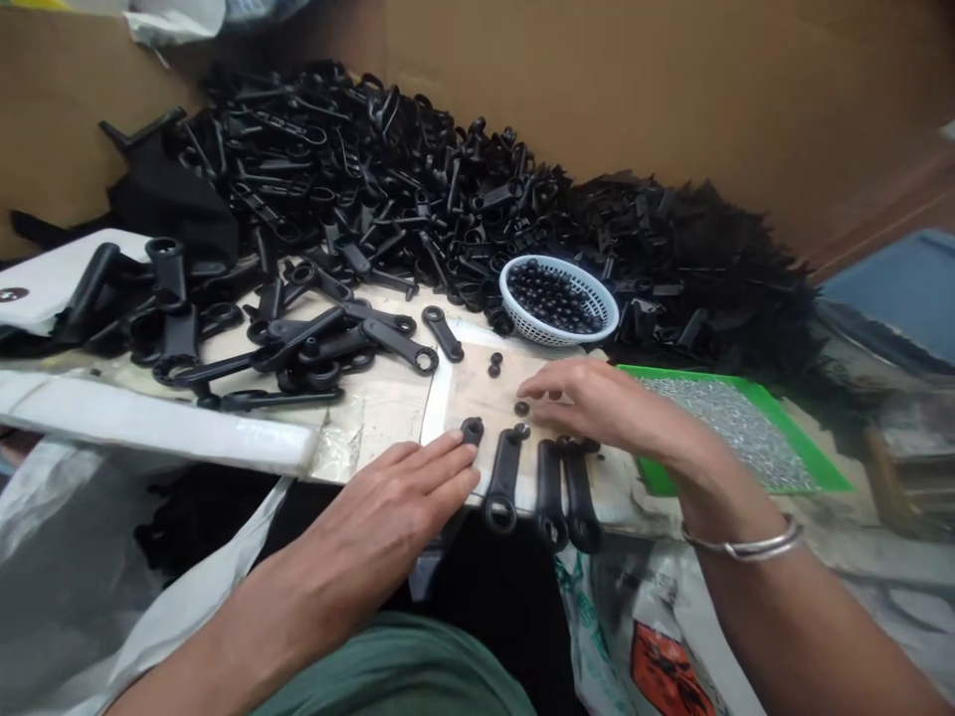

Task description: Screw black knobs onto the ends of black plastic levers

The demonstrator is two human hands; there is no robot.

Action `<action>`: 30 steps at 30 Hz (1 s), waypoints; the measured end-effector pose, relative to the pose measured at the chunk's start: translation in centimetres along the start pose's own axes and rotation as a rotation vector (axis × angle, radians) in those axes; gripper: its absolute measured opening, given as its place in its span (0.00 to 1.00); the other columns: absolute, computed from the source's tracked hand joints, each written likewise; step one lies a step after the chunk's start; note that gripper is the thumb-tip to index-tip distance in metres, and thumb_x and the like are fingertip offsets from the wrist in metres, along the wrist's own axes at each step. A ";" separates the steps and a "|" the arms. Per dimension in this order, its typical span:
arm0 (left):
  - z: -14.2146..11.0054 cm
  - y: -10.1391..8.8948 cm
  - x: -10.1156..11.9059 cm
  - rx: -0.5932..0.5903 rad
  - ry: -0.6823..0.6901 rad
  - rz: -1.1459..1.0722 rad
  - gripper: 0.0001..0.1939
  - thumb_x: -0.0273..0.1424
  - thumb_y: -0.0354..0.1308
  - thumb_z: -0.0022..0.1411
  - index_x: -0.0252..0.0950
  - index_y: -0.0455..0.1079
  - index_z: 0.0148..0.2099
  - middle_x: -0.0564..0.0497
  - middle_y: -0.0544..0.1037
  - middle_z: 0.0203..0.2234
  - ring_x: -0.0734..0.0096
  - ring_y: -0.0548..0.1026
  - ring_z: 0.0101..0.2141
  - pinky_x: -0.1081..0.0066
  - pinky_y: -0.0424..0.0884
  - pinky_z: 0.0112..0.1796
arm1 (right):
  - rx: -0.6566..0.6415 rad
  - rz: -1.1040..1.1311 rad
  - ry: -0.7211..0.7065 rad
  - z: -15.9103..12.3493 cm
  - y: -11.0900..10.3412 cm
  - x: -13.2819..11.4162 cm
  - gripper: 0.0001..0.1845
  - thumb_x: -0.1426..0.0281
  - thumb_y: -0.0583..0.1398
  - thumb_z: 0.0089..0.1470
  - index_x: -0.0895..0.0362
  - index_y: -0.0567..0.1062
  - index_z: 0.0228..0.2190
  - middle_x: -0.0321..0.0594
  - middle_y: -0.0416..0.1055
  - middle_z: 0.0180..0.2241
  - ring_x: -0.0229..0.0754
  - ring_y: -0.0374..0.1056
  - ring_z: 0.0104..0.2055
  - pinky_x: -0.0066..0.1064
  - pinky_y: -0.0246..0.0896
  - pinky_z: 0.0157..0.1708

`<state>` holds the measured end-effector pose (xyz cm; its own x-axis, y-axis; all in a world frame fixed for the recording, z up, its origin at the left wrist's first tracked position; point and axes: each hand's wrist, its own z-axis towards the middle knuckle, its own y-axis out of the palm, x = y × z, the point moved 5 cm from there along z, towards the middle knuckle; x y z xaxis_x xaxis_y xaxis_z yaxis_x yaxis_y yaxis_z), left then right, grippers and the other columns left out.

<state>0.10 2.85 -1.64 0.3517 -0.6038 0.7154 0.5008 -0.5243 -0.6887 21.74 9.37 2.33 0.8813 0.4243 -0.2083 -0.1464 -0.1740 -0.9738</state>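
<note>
My left hand (403, 497) lies over a black plastic crank arm (472, 430), its fingers stretched together across the part and only the narrow end showing; the thumb is hidden. To its right, black crank arms (505, 477) lie side by side, their ring ends over the table's front edge. My right hand (589, 403) hovers above the board, fingers bent and apart. Just off its fingertips sits a small black knob (521, 408); I see nothing held between them. Two more black knobs (494, 365) rest farther back on the board.
Behind the board stands a pale blue basket (514, 313) of black knobs. A green tray (828, 475) of small metal pins lies at the right. Black plastic parts (358, 189) are heaped at the back and left, against cardboard (671, 89). White foam (156, 423) edges the table's left front.
</note>
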 end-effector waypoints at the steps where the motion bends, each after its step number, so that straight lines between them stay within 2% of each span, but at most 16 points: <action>1: 0.1 0.1 -0.1 -0.016 0.013 0.011 0.32 0.17 0.47 0.60 0.44 0.62 0.64 0.50 0.62 0.63 0.61 0.55 0.65 0.58 0.49 0.63 | -0.023 -0.008 -0.008 0.3 0.2 -0.2 0.10 0.71 0.60 0.54 0.49 0.79 0.37 0.35 0.77 0.34 0.38 0.71 0.35 0.28 0.60 0.35; 6: 0.6 0.1 0.1 -0.013 0.054 0.070 0.28 0.18 0.46 0.63 0.42 0.64 0.62 0.49 0.64 0.62 0.65 0.59 0.64 0.64 0.48 0.63 | -0.048 0.040 0.031 0.5 0.6 -0.5 0.09 0.73 0.60 0.52 0.51 0.79 0.34 0.34 0.77 0.34 0.37 0.71 0.35 0.28 0.61 0.36; 10: 0.5 0.0 0.5 -0.027 0.034 0.090 0.28 0.17 0.44 0.63 0.41 0.64 0.62 0.49 0.65 0.62 0.67 0.62 0.62 0.65 0.46 0.64 | -0.052 0.291 0.188 -0.3 0.0 0.4 0.10 0.68 0.60 0.54 0.53 0.79 0.38 0.34 0.77 0.29 0.36 0.71 0.28 0.28 0.64 0.29; 14: 0.4 -0.2 0.5 0.042 0.050 -0.022 0.31 0.16 0.46 0.60 0.44 0.64 0.62 0.50 0.66 0.61 0.67 0.64 0.61 0.63 0.47 0.64 | 0.024 0.511 0.208 -1.1 -1.1 0.6 0.13 0.64 0.62 0.51 0.57 0.80 0.37 0.41 0.79 0.37 0.43 0.74 0.36 0.32 0.69 0.35; 17: 0.4 -0.2 0.3 0.041 0.029 -0.037 0.30 0.16 0.45 0.61 0.43 0.65 0.61 0.51 0.67 0.61 0.67 0.64 0.61 0.63 0.48 0.64 | 0.034 0.544 0.192 -1.4 -1.7 -0.2 0.13 0.63 0.63 0.51 0.57 0.80 0.36 0.42 0.79 0.37 0.44 0.75 0.37 0.34 0.70 0.37; 20: 0.4 -0.2 0.4 -0.003 0.024 -0.014 0.28 0.17 0.45 0.63 0.43 0.65 0.61 0.51 0.66 0.61 0.69 0.62 0.63 0.65 0.46 0.65 | 0.072 0.444 0.136 -1.3 -2.2 -1.9 0.12 0.64 0.63 0.52 0.55 0.81 0.37 0.40 0.79 0.38 0.43 0.74 0.38 0.32 0.70 0.37; 23: 0.2 -0.6 0.8 0.006 0.017 -0.039 0.28 0.16 0.45 0.64 0.43 0.65 0.61 0.51 0.67 0.61 0.70 0.62 0.62 0.67 0.45 0.65 | 0.112 0.209 -0.012 -0.9 -2.3 -4.1 0.10 0.67 0.61 0.56 0.54 0.80 0.39 0.39 0.78 0.39 0.41 0.73 0.39 0.31 0.67 0.38; 26: -0.1 -0.8 1.2 0.031 -0.002 -0.053 0.28 0.15 0.47 0.63 0.42 0.66 0.61 0.50 0.68 0.60 0.71 0.62 0.62 0.68 0.44 0.65 | 0.105 -0.038 -0.123 -0.4 -1.5 -5.5 0.09 0.67 0.58 0.60 0.54 0.78 0.38 0.39 0.76 0.37 0.40 0.71 0.37 0.32 0.64 0.38; 30: -0.4 -0.9 1.5 0.070 0.026 0.004 0.25 0.15 0.48 0.63 0.40 0.68 0.58 0.50 0.70 0.58 0.71 0.66 0.60 0.70 0.47 0.65 | 0.072 -0.171 -0.154 0.0 -0.1 -6.3 0.08 0.68 0.57 0.60 0.54 0.76 0.37 0.40 0.74 0.35 0.41 0.69 0.37 0.33 0.61 0.35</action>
<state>-0.16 2.18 0.03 0.3333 -0.6216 0.7089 0.5536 -0.4796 -0.6809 16.17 6.71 3.71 0.8177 0.5738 -0.0461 -0.0376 -0.0267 -0.9989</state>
